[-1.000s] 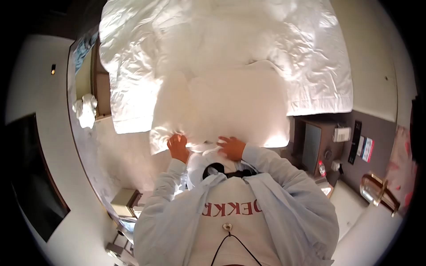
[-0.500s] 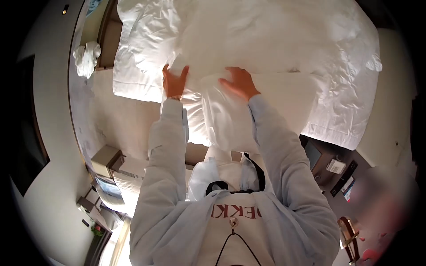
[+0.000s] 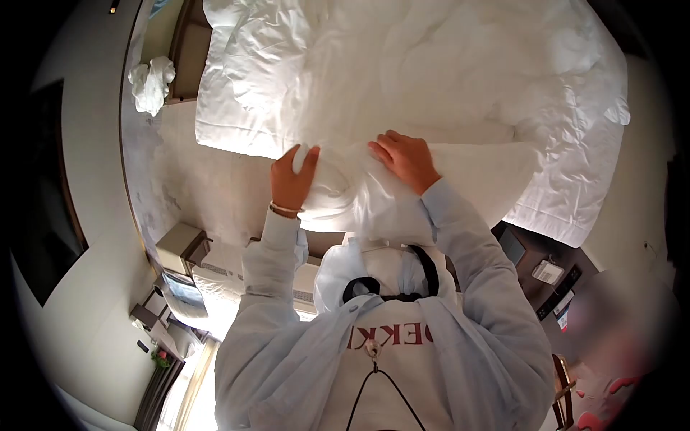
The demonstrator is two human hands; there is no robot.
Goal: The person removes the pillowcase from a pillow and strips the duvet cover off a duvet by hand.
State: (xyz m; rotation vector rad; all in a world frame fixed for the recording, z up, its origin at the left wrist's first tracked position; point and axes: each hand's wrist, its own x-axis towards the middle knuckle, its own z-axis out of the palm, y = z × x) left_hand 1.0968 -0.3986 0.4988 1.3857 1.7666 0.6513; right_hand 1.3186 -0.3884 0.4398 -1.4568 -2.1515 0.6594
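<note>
Light-blue sleeves [image 3: 277,266] reach over white bedding [image 3: 334,190] just ahead of the body. The left hand [image 3: 293,179] grasps a fold; whether the right hand [image 3: 406,161], fingers bent, grips is unclear. Beyond spreads a rumpled duvet [image 3: 438,72]; uneven pulling could skew or bunch the layers.

Fisheye distortion (black corners), patchy glare
</note>
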